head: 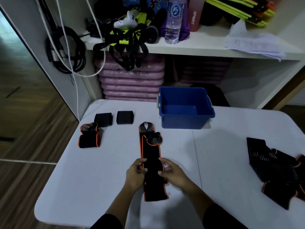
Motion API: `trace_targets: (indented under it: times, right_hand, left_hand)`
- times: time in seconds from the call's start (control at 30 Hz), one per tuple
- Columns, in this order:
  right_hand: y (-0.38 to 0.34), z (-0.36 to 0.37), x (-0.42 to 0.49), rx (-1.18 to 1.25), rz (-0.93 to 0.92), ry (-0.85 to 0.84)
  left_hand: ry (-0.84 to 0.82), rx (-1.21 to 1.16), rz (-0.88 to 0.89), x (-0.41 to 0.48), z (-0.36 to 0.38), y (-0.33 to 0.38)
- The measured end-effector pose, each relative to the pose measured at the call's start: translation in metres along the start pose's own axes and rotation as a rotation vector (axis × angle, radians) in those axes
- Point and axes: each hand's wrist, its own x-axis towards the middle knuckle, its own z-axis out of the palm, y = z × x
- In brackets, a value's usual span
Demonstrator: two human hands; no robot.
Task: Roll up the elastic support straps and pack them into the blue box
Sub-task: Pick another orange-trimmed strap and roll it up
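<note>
A long black strap with orange edges [151, 152] lies stretched out flat on the white table [82, 179], running away from me. My left hand [134, 175] pinches its left edge and my right hand [173, 173] pinches its right edge, near the strap's lower half. The blue box [185, 108] stands empty behind the strap, slightly to the right. Two rolled black straps [103, 119] [125, 117] and a rolled orange-edged strap [89, 137] sit at the left. A heap of unrolled straps [277, 169] lies at the right edge.
Behind the table is a white shelf unit [198, 47] with a water bottle [174, 20], loose black straps, papers and stacked purple mats [132, 80] underneath. Cables hang on the wall at left. A wooden floor lies left of the table.
</note>
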Motion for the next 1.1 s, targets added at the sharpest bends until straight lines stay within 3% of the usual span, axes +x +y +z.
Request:
trace_targets:
  times: [0.23, 0.37, 0.5, 0.73, 0.93, 1.1]
  right_hand:
    - [0.012, 0.013, -0.013, -0.129, -0.014, 0.065]
    - [0.006, 0.009, -0.001, -0.174, -0.024, 0.191]
    - [-0.017, -0.002, 0.027, -0.108, 0.02, 0.265]
    - [-0.039, -0.011, 0.088, 0.021, 0.041, 0.258]
    - [-0.038, -0.008, 0.12, 0.121, 0.018, 0.239]
    - [-0.053, -0.009, 0.124, 0.177, -0.066, 0.255]
  left_hand:
    - [-0.103, 0.279, -0.016, -0.016, 0.003, -0.017]
    - [0.001, 0.396, 0.053, -0.011, 0.003, -0.007]
    - [0.121, 0.294, 0.13, 0.018, -0.004, 0.011]
    - [0.022, 0.143, 0.202, 0.078, 0.002, 0.04]
    - [0.038, 0.119, 0.132, 0.105, 0.013, 0.04]
    - [0.104, -0.058, 0.02, 0.116, 0.012, 0.051]
